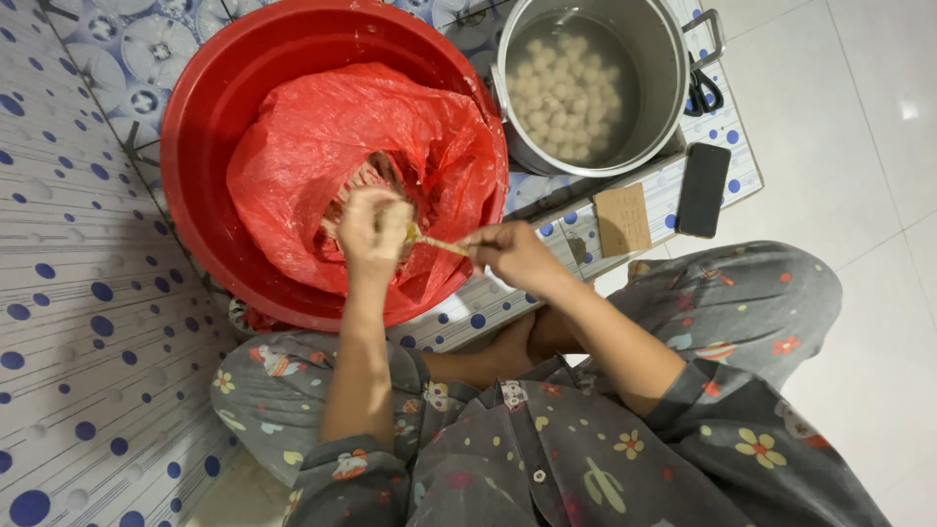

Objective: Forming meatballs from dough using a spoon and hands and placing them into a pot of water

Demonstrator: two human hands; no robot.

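Note:
My left hand [372,230] is closed around a lump of pale paste over a red plastic bag [322,146] that lines a big red basin [210,107]. My right hand [512,256] grips a metal spoon [436,243] whose tip touches the top of the left fist. Beyond the basin stands a steel pot [673,88] of water with several pale round balls [561,93] floating in it.
A dotted blue-and-white mat [68,293] covers the floor on the left. A black phone [703,190], a brown card [622,219] and black-handled scissors [701,90] lie by the pot. White tiles [869,195] lie to the right. My crossed legs in flowered grey cloth fill the foreground.

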